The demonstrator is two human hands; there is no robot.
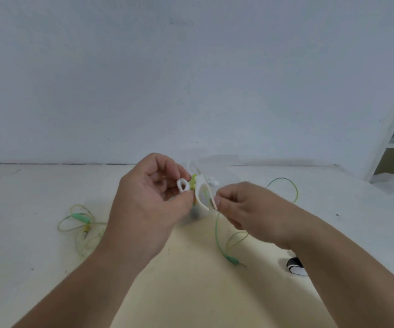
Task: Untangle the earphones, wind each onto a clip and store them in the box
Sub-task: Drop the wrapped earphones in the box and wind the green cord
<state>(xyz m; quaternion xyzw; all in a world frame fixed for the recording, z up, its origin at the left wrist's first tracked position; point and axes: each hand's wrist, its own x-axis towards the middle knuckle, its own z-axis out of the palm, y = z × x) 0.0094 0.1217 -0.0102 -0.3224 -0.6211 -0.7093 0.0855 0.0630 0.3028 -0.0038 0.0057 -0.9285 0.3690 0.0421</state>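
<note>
Held above the desk (25,209): we pinch a white clip (202,185) in the curled fingers of the left hand (148,200). The right hand (245,209) pinches the green earphone cable (216,229) just beside the clip. We judge the cable light, limp and slippery, best gripped close to the clip under slight tension. The clip looks rigid. A second earphone (82,221) lies on the desk, left.
</note>
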